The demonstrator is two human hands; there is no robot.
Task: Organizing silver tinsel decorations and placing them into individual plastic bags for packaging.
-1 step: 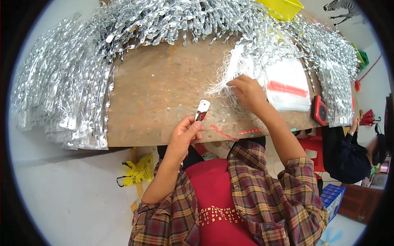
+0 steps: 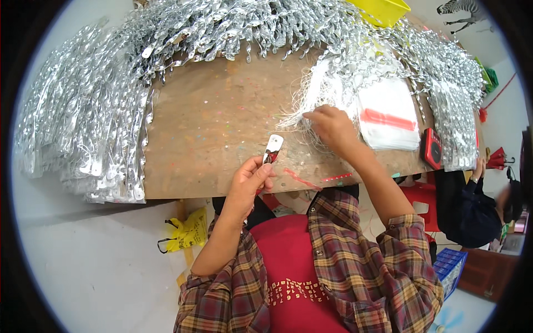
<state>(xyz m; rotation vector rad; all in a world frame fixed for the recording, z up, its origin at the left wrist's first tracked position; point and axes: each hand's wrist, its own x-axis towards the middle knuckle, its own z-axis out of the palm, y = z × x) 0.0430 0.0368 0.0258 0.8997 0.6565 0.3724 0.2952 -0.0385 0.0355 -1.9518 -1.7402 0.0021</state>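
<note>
One table (image 2: 222, 127), brown and speckled. Two hands at work over it: the left hand (image 2: 249, 183) and the right hand (image 2: 333, 126). One small tag (image 2: 273, 149), pinched in the left hand. One bundle of white strings (image 2: 311, 102) under the right hand. One stack of white bags (image 2: 388, 114) with a red stripe. One red box (image 2: 432, 149) at the table's right edge. One yellow tray (image 2: 383, 10) at the far edge. One yellow bag (image 2: 186, 233) on the floor. One blue crate (image 2: 451, 266). One other person (image 2: 472, 205) at the right. The silver packets (image 2: 83, 127) heaped around the table are too many to count.
</note>
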